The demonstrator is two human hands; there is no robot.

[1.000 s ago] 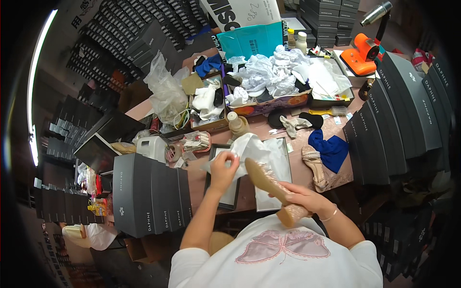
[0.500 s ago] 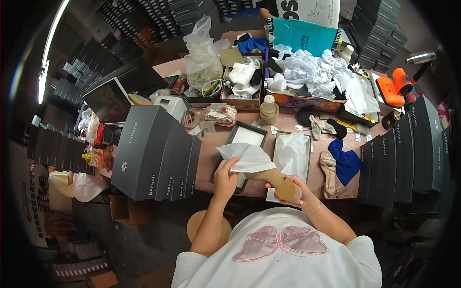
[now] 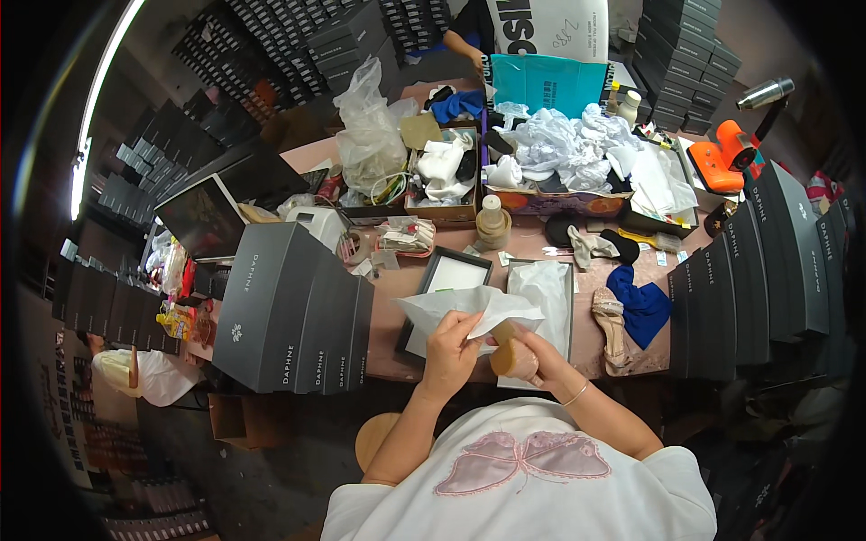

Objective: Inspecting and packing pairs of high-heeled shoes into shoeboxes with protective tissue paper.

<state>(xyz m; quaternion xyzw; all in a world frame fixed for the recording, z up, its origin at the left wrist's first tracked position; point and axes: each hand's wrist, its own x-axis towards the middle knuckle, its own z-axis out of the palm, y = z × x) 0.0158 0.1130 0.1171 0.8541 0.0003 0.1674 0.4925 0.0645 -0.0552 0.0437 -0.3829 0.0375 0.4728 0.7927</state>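
Observation:
Above the table's near edge, my right hand (image 3: 544,357) grips a tan shoe (image 3: 514,360) by its heel end. White tissue paper (image 3: 433,307) covers the rest of the shoe, so its front part is hidden. My left hand (image 3: 453,353) is closed on the tissue, thumb and fingers pinching it close to the heel. Just beyond my hands lies an open shoe box (image 3: 566,316) lined with white tissue paper (image 3: 538,285). Left of it is a dark-rimmed box part with a white inside (image 3: 458,271). A light sandal (image 3: 609,326) rests to the right.
Blue cloth (image 3: 642,307) touches the sandal. Dark shoe boxes are stacked at left (image 3: 262,316) and right (image 3: 726,288). Behind stand a bottle (image 3: 492,224), a carton of crumpled paper (image 3: 568,144) and an orange tool (image 3: 724,158). A person's arm (image 3: 465,47) shows at the back.
My left hand has moved right, toward the heel, carrying the tissue over more of the shoe. The shoe has tilted with its heel toward me. The view has shifted slightly.

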